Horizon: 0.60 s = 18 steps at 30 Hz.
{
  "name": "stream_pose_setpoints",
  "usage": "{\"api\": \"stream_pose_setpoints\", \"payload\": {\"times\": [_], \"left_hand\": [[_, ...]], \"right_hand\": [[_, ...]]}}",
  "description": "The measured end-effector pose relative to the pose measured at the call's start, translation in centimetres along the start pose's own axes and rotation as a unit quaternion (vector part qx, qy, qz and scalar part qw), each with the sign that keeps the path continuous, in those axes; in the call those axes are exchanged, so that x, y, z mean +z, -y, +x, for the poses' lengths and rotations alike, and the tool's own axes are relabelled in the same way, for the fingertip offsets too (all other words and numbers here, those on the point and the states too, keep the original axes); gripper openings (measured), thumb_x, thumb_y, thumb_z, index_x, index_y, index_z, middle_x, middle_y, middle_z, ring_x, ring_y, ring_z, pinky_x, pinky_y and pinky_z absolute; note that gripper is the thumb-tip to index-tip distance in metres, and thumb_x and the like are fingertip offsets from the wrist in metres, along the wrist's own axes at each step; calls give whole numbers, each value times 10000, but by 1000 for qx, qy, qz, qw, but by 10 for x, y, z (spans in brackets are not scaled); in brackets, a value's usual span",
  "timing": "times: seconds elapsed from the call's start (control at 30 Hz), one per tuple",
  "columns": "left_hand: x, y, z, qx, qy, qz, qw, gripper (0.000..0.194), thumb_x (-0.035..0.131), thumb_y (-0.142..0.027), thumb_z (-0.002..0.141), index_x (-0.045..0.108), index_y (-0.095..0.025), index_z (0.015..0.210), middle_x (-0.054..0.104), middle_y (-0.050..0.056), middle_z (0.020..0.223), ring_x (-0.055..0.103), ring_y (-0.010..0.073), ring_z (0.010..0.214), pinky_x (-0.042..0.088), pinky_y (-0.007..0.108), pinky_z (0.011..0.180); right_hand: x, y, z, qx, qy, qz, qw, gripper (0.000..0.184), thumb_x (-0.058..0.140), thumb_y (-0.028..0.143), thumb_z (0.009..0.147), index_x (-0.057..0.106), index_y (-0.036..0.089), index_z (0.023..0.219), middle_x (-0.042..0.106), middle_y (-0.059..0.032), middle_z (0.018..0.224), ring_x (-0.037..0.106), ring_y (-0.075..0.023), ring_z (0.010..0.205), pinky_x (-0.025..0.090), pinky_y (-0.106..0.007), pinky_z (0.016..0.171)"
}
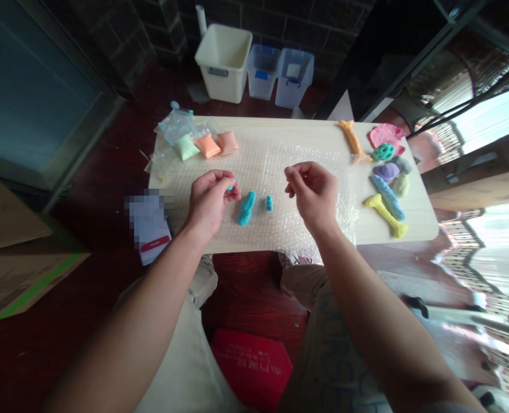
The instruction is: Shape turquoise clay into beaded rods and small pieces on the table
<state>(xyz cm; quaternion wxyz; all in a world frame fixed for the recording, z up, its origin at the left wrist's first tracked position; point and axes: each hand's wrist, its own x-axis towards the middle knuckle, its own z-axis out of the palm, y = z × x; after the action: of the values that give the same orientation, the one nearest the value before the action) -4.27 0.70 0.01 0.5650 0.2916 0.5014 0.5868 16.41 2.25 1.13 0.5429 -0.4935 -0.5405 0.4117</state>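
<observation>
My left hand (211, 198) hovers over a small wooden table (306, 135), its fingers pinched on a tiny bit of teal clay (230, 187). Just right of it a teal clay roll (246, 208) lies on a sheet of bubble wrap (275, 163), with a smaller teal clay piece (269, 202) beside it. My right hand (312, 192) is held above the wrap to the right of these pieces, fingers curled together in a pinch; I cannot make out anything between them.
Several finished clay shapes lie at the table's right end, among them an orange bone (351, 139), a pink slab (385, 135), a blue roll (387, 197) and a yellow bone (385, 215). Clay packets (206, 145) sit far left. Bins (224, 62) stand behind; a red stool (251, 367) below.
</observation>
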Motion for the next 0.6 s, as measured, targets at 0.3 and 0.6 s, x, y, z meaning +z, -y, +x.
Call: {"api": "stream_pose_setpoints", "payload": {"times": [0.3, 0.6], "left_hand": [[-13, 4, 7, 9, -46, 149, 988, 97, 570, -173, 777, 664, -187, 796, 551, -10, 642, 517, 141, 557, 415, 279, 568], [-10, 27, -10, 220, 82, 560, 795, 173, 779, -321, 829, 662, -199, 862, 662, 79, 908, 643, 271, 872, 505, 409, 850]], "right_hand": [[7, -14, 2, 42, 57, -54, 996, 267, 835, 324, 806, 793, 145, 1000, 799, -77, 848, 738, -188, 736, 595, -337, 688], [23, -15, 2, -38, 104, -214, 971, 137, 754, 293, 893, 810, 181, 836, 803, -55, 779, 728, -191, 675, 539, -321, 658]]}}
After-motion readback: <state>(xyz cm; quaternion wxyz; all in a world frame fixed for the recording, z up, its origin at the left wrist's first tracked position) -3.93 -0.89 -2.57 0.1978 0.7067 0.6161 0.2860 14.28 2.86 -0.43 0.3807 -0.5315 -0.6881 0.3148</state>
